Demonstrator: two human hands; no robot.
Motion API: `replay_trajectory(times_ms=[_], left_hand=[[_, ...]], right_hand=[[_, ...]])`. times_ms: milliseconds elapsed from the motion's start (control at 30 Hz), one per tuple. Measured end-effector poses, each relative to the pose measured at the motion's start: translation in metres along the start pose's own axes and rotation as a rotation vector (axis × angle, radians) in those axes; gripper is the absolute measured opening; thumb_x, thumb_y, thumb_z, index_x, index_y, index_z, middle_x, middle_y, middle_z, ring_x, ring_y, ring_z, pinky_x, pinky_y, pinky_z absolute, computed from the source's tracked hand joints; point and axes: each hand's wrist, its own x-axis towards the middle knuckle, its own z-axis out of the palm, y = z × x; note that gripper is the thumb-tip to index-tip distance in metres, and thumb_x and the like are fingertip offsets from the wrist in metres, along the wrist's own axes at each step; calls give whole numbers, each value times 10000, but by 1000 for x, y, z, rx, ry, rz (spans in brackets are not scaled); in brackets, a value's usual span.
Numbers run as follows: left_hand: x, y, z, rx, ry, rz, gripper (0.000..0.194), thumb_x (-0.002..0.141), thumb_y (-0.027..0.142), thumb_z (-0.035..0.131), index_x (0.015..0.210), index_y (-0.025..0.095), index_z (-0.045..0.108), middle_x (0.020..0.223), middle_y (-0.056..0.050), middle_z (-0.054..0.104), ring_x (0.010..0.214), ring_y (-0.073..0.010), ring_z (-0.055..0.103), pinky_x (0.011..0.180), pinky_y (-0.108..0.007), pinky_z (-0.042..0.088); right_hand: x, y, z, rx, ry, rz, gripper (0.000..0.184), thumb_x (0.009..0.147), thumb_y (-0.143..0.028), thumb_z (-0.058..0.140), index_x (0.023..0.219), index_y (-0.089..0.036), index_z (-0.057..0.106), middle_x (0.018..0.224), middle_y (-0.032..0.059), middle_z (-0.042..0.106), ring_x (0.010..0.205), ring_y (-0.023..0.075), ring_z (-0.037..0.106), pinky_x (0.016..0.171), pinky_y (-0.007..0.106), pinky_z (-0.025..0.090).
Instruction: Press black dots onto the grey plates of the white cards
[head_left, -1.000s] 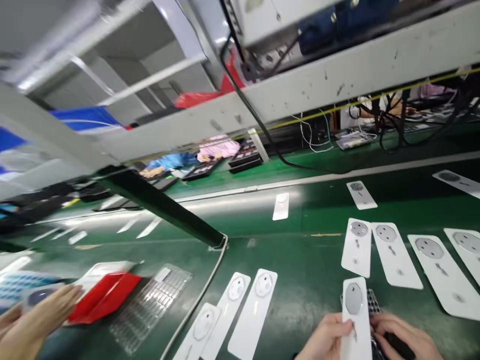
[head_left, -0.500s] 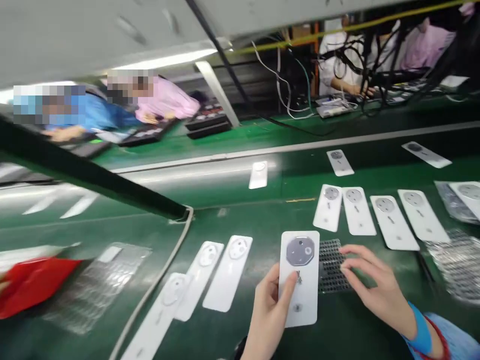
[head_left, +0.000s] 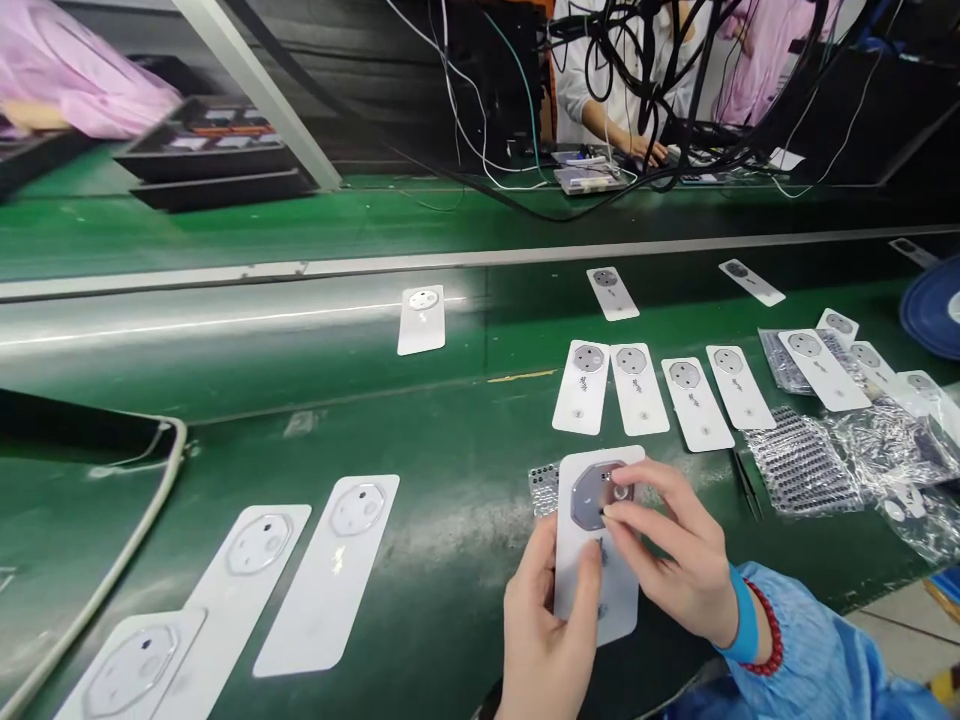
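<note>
Green line belt (head_left: 315,420), steel rail (head_left: 480,252), far bench (head_left: 225,225) w/ black trays (head_left: 214,150), cables (head_left: 660,90) above.

The right hand (head_left: 675,540) has moved from beside the perforated sheet onto the white card (head_left: 619,610), its fingertips (head_left: 609,512) now on the octagonal metal disc (head_left: 592,495), and the sheet (head_left: 544,488) now shows past the card's left edge.

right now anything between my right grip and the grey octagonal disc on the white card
Nothing visible stands in the way: the fingertips of the right grip are already on the grey octagonal disc. The left grip holds the white card below the disc.
</note>
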Motion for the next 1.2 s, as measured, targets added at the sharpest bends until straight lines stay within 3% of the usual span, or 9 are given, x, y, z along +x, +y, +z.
replay_trajectory(times_ms=[167,300,400,500,667,800,933,1033,1200], left_hand=[[-2,6,7,70,83,80,92,819,316,629,816,223,629,664,3,590,580,-169,502,543,-236,378],[-2,10,7,163,120,69,182,811,338,642,697,224,556,556,35,494,510,-139,425,507,-233,344],[2,9,3,209,119,43,259,794,359,660,641,226,500,538,36,471,502,-135,424,490,-232,347],[7,6,-3,188,50,38,207,778,372,674,688,222,564,601,11,569,553,-160,508,522,-236,407],[11,6,-8,180,-26,54,197,784,353,663,915,206,662,808,-35,703,684,-204,620,614,-238,478],[10,9,-6,153,7,68,180,767,324,679,882,185,672,752,-38,696,622,-191,613,539,-227,467],[7,12,-1,145,28,134,162,770,316,667,820,163,680,635,-14,649,516,-141,541,474,-208,433],[4,16,3,79,81,96,138,762,298,668,804,168,681,628,-6,650,532,-129,540,473,-185,422],[1,22,6,6,106,36,93,736,260,683,778,177,682,629,3,657,541,-117,549,487,-164,430]], right_hand=[[-7,-1,-2,-177,-16,-120,294,866,-30,538,1093,-189,636,1086,121,657,1042,243,635,926,472,545],[-16,-4,-3,-412,-66,-245,297,872,-48,535,1138,-138,634,1085,132,691,1094,222,625,1080,447,423],[-16,-7,-4,-435,-59,-268,284,861,-54,526,1109,-109,653,1060,134,705,1088,205,629,1125,393,367],[-14,-8,-4,-357,-73,-250,321,858,-45,492,1136,-110,639,1068,134,701,1088,210,624,1094,409,404],[-16,-6,-4,-112,-20,-127,429,853,-36,491,1238,-195,593,1148,121,647,1078,237,620,957,461,520],[-18,-5,-2,101,165,188,458,857,-94,582,1283,-261,564,1282,99,572,1177,261,569,950,438,544],[-13,-7,-2,434,-9,531,347,916,-201,571,1258,-250,594,1138,73,684,981,210,683,793,313,614],[-9,-9,-4,544,-83,566,251,928,-207,559,1143,-258,679,997,36,727,830,155,693,712,236,591],[-6,-9,-5,605,-100,544,278,919,-193,576,1156,-301,673,1026,14,719,848,135,672,724,208,559]])
